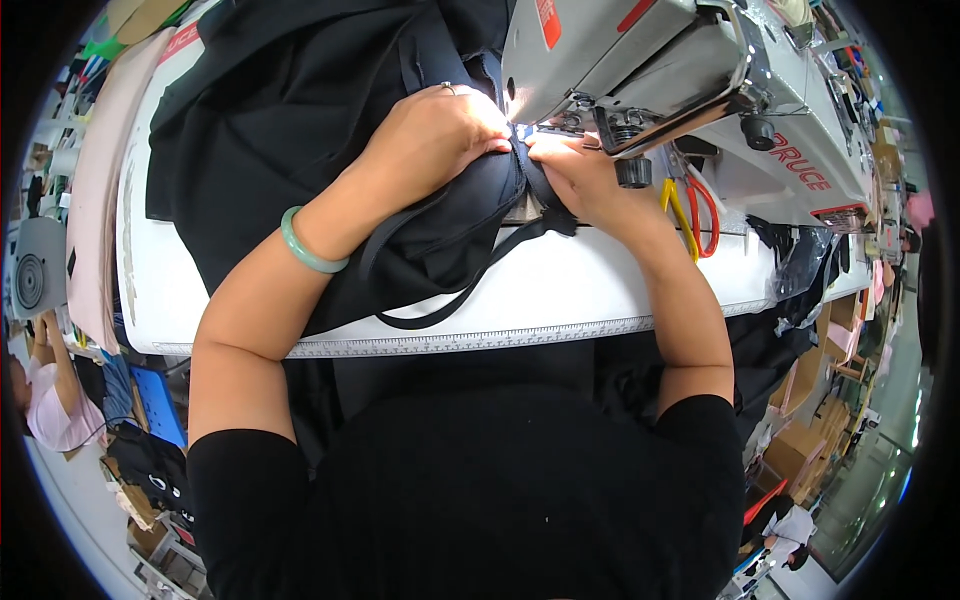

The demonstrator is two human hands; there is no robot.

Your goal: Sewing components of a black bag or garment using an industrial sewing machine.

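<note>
Black fabric [250, 150] lies bunched over the white sewing table [590, 285], its folds reaching under the head of a sewing machine [620, 70]. My left hand [440, 135] pinches the cloth just left of the lit needle area. Close on the other side, my right hand [580, 175] has its fingers closed on the fabric's edge beside the presser foot. A narrow black strip [450, 305] loops from the cloth toward the table's front. The needle itself and the fingertips' exact grip are partly hidden.
Scissors with red and yellow handles [700, 215] lie right of my right wrist. A ruler tape [450, 342] runs along the front edge. Clear plastic and black scraps [800, 265] sit at the right. A co-worker [62, 400] sits at far left.
</note>
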